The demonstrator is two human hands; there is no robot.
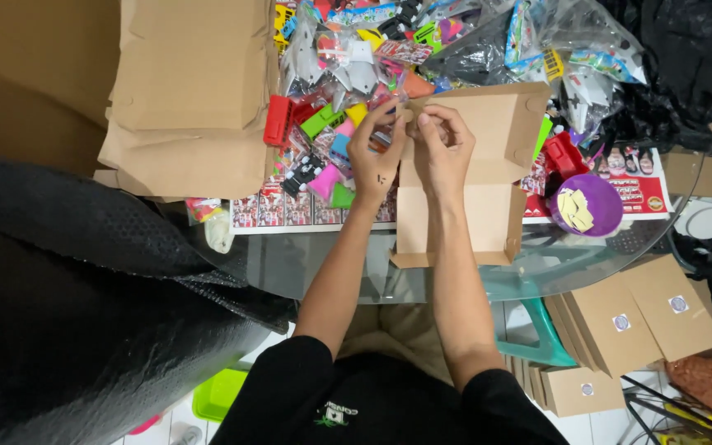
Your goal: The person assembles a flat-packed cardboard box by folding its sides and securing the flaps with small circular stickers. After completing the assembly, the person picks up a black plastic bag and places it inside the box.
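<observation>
My left hand point(379, 156) and my right hand point(442, 147) meet at the upper left corner of an unfolded brown cardboard box blank point(488, 177) that lies on a round glass table point(323, 268). The fingers of both hands pinch a flap of the blank; a small clear packet with colourful contents sits just under my left fingertips. Right behind my hands lies a heap of bagged colourful plastic toys point(348, 74).
A stack of flat cardboard point(191, 91) lies at the table's left. A purple bowl point(585, 204) with yellowish slips sits to the right. Folded boxes with round stickers point(644, 317) stand below the table beside a teal stool point(537, 334). Black bubble wrap point(84, 313) fills the lower left.
</observation>
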